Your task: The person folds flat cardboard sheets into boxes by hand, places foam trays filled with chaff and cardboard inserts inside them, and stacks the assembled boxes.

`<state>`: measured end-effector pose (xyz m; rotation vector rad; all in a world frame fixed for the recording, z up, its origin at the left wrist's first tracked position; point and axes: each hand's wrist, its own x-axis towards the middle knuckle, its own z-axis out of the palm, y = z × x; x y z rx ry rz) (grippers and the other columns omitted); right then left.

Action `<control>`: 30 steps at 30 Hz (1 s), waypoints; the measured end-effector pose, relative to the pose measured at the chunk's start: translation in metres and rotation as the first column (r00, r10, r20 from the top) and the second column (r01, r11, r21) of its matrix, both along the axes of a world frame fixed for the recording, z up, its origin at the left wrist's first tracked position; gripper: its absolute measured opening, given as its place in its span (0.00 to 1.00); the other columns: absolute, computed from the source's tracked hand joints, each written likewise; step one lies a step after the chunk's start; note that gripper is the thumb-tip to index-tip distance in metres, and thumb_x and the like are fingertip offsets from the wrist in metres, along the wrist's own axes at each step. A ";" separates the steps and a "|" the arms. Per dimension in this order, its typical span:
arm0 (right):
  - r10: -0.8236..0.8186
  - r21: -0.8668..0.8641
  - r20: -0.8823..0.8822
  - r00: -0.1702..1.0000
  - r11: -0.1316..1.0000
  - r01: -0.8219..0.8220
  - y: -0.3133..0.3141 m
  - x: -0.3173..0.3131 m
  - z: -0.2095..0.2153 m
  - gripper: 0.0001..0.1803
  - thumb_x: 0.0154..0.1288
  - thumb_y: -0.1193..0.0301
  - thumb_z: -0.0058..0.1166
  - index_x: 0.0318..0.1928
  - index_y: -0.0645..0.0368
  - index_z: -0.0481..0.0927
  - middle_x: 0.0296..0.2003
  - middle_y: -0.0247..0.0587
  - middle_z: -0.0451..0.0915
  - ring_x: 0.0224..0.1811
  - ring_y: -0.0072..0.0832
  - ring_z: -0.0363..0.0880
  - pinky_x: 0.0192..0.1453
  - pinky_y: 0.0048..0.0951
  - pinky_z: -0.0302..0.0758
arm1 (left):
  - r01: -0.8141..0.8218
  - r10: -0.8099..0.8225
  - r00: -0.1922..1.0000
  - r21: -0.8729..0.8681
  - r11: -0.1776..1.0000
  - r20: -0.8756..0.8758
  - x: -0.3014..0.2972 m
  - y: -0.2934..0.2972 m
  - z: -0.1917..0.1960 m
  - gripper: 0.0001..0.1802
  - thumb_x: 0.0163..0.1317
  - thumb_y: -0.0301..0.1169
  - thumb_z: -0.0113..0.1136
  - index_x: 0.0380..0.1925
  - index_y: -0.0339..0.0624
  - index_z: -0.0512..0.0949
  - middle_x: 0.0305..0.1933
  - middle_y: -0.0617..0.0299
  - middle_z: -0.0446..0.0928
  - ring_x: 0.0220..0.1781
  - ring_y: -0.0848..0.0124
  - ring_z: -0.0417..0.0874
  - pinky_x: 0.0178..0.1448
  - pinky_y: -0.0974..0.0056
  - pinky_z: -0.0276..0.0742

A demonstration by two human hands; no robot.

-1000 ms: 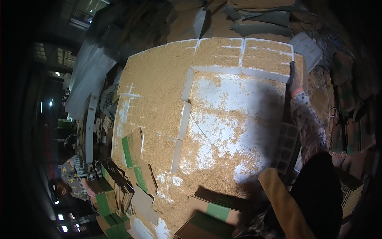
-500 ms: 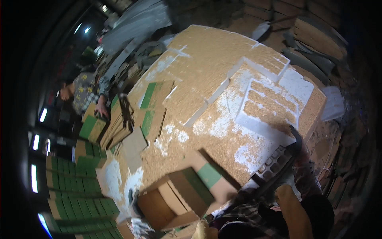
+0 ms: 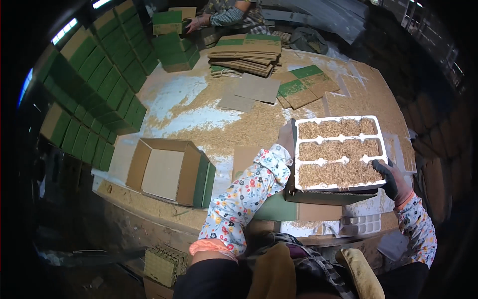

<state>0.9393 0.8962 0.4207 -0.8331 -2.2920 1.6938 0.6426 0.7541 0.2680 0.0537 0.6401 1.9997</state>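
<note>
Between my two hands is a white foam tray [image 3: 340, 160], its three long rows filled with loose brown shavings. My left hand [image 3: 287, 137], with dark-covered fingers, is closed on the tray's left side. At the lower right corner, my right hand [image 3: 393, 182] grips the rim in dark finger coverings. A green and brown cardboard box [image 3: 331, 197] shows just below the tray; whether the tray rests on it or sits partly inside I cannot tell. Left of my left forearm stands an open cardboard box [image 3: 195, 174] with a bare brown inside.
Green and brown boxes [image 3: 94, 74] are stacked at the left. Flattened cartons [image 3: 246, 50] lie at the back, where another person's hand [image 3: 198, 23] touches a box. Shavings cover much of the table [image 3: 189, 112]. An empty tray [image 3: 366, 224] lies near the front edge.
My view has turned left. My left hand has let go of an open box and now holds the foam tray, which my right hand was touching among the shavings.
</note>
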 end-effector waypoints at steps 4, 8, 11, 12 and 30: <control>-0.003 -0.025 0.473 0.881 1.000 0.016 0.005 -0.012 -0.064 0.13 0.68 0.67 0.50 0.42 0.66 0.76 0.32 0.32 0.76 0.35 0.19 0.74 0.40 0.21 0.72 | -0.070 0.025 0.987 -0.282 0.957 -0.159 -0.013 -0.015 0.007 0.20 0.67 0.50 0.52 0.44 0.46 0.74 0.36 0.64 0.73 0.37 0.72 0.74 0.43 0.63 0.72; -0.123 -0.017 0.284 0.951 0.991 0.134 0.023 0.006 -0.133 0.12 0.61 0.74 0.57 0.44 0.65 0.76 0.29 0.32 0.78 0.28 0.17 0.73 0.34 0.23 0.72 | 0.138 -0.217 0.962 -0.395 0.908 -0.164 -0.076 -0.018 -0.014 0.22 0.65 0.48 0.53 0.49 0.43 0.75 0.46 0.56 0.78 0.48 0.63 0.78 0.53 0.65 0.74; -0.209 0.046 0.272 0.939 0.978 0.204 0.013 -0.003 -0.125 0.14 0.58 0.76 0.56 0.45 0.67 0.75 0.28 0.32 0.77 0.28 0.15 0.72 0.34 0.22 0.71 | -0.641 -0.454 0.324 -0.545 0.540 -0.830 -0.150 -0.002 -0.082 0.30 0.60 0.50 0.56 0.54 0.39 0.70 0.56 0.47 0.70 0.59 0.54 0.71 0.61 0.54 0.67; -0.239 0.051 0.256 0.937 0.971 0.234 0.003 -0.014 -0.112 0.14 0.58 0.77 0.56 0.45 0.67 0.75 0.28 0.31 0.77 0.28 0.16 0.72 0.34 0.22 0.71 | -0.660 -0.535 0.337 -0.600 0.453 -0.775 -0.180 0.006 -0.110 0.34 0.57 0.52 0.56 0.57 0.40 0.67 0.62 0.45 0.66 0.65 0.52 0.66 0.64 0.49 0.63; -0.019 0.345 0.541 0.841 0.917 -0.202 -0.018 -0.055 -0.075 0.31 0.56 0.56 0.63 0.54 0.64 0.75 0.52 0.59 0.75 0.51 0.49 0.77 0.56 0.38 0.73 | -0.658 -0.960 -0.140 -0.702 0.274 -0.243 -0.236 -0.014 -0.140 0.21 0.59 0.41 0.51 0.46 0.40 0.77 0.55 0.48 0.76 0.60 0.55 0.74 0.64 0.52 0.67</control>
